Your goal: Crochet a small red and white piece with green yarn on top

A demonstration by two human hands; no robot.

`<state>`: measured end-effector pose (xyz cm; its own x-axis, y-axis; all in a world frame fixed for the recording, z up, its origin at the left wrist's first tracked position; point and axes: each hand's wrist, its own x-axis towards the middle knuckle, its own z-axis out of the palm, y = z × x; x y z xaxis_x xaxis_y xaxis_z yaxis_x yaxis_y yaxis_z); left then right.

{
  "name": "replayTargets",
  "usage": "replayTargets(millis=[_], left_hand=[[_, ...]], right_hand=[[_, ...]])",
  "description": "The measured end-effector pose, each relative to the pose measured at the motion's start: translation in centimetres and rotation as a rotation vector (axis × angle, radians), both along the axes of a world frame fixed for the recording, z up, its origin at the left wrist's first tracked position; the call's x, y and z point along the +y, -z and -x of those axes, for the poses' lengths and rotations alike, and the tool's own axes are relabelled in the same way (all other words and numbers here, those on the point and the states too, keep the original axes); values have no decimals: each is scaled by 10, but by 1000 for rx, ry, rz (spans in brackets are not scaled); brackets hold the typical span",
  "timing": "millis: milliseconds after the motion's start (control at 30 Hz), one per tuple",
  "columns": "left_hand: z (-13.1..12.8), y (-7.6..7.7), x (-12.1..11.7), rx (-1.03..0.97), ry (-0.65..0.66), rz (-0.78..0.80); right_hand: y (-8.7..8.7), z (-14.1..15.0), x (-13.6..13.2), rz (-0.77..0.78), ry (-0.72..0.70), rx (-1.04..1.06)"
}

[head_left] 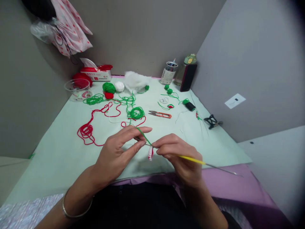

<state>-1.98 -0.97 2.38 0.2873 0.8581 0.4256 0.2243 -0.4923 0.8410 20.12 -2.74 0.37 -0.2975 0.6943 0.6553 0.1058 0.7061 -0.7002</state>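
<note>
My right hand (182, 156) grips a crochet hook (192, 159) with a yellow handle; its thin metal rear end points out to the lower right. Below the fingertips hangs a small crocheted piece (150, 153) in white and red, at the hook's front shaft. A green yarn strand (144, 135) runs from that piece up over the index finger of my left hand (116, 148). The left thumb and fingers are closed around the yarn, with the thumb close to the hook's tip. Whether the left fingers also touch the hook, I cannot tell.
Beyond my hands lie orange-handled thread snips (160, 114), a green yarn coil (136, 113) and tangled red yarn (86, 130). White stuffing (135, 81), a tissue box (98, 74), a plastic tub (78, 90), a pen can (168, 73) and a phone (188, 78) stand behind. A black claw clip (212, 121) sits right.
</note>
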Motion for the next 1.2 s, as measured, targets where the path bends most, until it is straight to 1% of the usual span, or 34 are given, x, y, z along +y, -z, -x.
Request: replayTargets(millis=[100,167,267,367,467,600,700,767,933,1000,1033,1067,1100,1167,1200], left_hand=[[-1,-1,-3,8,-22,-99],[-3,2,-5,-35,-41,-99],[-5,7,-7,-139,-64,36],[-6,10,-8,-209,-62,200],[-7,8,-8,-235,-71,279],[-10,7,-8,-230,-81,294],[-12,9,-9,-187,-84,269],[-14,10,-10,-149,-100,219],[-19,16,-13,-95,-167,16],[-21,18,-15,-118,-188,-2],[-21,19,-16,-150,-190,21],[-22,19,-17,-198,-176,77],[-22,19,-17,-264,-140,167],[-23,17,-17,-434,-7,427],[-23,15,-17,-522,71,570]], right_hand=[[0,3,-4,-92,90,-103],[2,7,-7,-175,185,-142],[6,11,-8,-297,268,-204],[7,12,-7,-374,284,-255],[4,12,-8,-429,314,-284],[0,13,-12,-385,351,-349],[4,13,-14,-388,349,-319],[10,14,-14,-365,348,-295],[22,21,-14,-259,376,-228],[25,24,-15,-264,395,-201],[27,25,-16,-287,410,-204],[27,26,-16,-319,431,-215],[28,26,-16,-356,454,-233],[28,25,-16,-429,484,-268],[27,24,-15,-453,477,-277]])
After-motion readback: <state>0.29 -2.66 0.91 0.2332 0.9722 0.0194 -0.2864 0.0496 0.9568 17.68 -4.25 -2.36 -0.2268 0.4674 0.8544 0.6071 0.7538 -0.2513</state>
